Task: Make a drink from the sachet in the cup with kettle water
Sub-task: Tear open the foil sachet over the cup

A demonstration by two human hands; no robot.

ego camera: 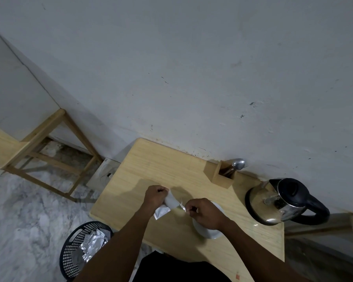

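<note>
The sachet [167, 202] hangs over the table [151, 165], its long axis running ten to four o'clock, left hand [155, 195] fingers pinching its body, right hand [204, 212] fingers pinching the torn strip, directly over the cup [209, 233] at four o'clock

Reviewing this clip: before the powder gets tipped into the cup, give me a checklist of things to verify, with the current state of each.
1. Sachet held by both hands: ok. The left hand grips its body and the right hand pinches the torn end.
2. Sachet fully opened: cannot tell; a strip looks partly torn away.
3. Cup upright on the table, beneath the right hand: ok.
4. Cup empty and clean: cannot tell; the hand hides its inside.
5. Kettle within reach, upright on the table: ok.
6. Spoon available in the wooden holder: ok.
</note>
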